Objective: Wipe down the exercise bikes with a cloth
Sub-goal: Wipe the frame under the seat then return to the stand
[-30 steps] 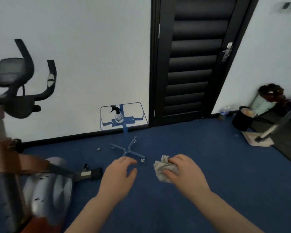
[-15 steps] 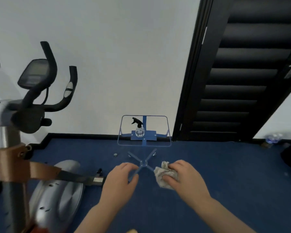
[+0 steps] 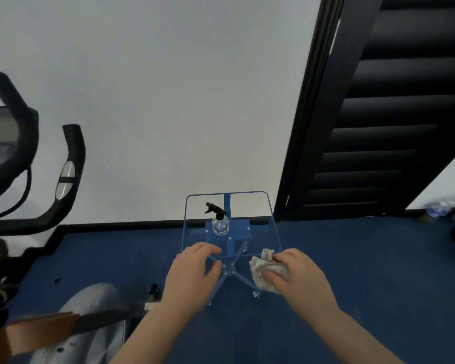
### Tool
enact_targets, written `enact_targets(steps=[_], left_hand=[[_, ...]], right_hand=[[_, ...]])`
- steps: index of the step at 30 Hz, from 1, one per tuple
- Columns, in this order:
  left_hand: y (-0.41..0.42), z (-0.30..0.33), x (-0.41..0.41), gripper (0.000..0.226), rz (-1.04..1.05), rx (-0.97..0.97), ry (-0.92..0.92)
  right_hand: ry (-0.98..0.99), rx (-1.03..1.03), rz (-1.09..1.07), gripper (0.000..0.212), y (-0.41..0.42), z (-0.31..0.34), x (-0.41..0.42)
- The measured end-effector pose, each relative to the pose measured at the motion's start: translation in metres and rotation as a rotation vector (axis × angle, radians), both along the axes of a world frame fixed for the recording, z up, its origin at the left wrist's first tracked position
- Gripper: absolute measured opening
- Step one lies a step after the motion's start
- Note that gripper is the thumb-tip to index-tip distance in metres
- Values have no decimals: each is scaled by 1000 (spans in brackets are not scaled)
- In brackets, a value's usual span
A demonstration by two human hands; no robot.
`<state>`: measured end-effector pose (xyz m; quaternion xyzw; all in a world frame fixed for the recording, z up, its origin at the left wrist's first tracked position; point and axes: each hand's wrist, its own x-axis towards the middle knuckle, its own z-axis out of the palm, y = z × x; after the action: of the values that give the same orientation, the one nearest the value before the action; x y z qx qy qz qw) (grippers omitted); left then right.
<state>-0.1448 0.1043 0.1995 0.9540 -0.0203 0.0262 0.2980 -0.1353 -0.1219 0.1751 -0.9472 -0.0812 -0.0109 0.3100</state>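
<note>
Right hand [image 3: 304,277] clenched around a crumpled grey cloth [image 3: 264,271], fingers wrapped tight. Left hand [image 3: 192,274] empty, fingers loosely curled open at the near edge of a clear worktop [image 3: 260,206] bearing a spray bottle [image 3: 220,222]. Exercise bike [image 3: 37,179] far left.

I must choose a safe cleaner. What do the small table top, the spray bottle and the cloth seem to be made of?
Table top: clear acrylic or glass, glossy; the floor shows through, edges tinted blue.
Spray bottle: clear body, probably plastic, with a matte black trigger.
Cloth: soft grey-beige woven fabric, crumpled in the right hand.
</note>
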Motion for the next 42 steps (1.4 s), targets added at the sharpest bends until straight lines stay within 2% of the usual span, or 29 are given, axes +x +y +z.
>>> enact_targets(steps=[14, 20, 23, 31, 38, 42], left_hand=[[-32, -60, 136, 26, 141, -15, 156], [-33, -96, 162, 25, 258, -74, 275], [-25, -120, 171, 27, 279, -85, 337], [4, -189, 215, 28, 279, -119, 451], [15, -238, 237, 25, 245, -135, 460], [16, -253, 232, 26, 234, -158, 486]], right_hand=[[124, -40, 140, 13, -38, -52, 161], [219, -63, 160, 13, -28, -83, 208], [254, -67, 167, 21, -14, -105, 224], [428, -99, 59, 22, 24, -190, 270], [373, 10, -167, 26, 73, -250, 318], [481, -39, -237, 33, 87, -280, 315]])
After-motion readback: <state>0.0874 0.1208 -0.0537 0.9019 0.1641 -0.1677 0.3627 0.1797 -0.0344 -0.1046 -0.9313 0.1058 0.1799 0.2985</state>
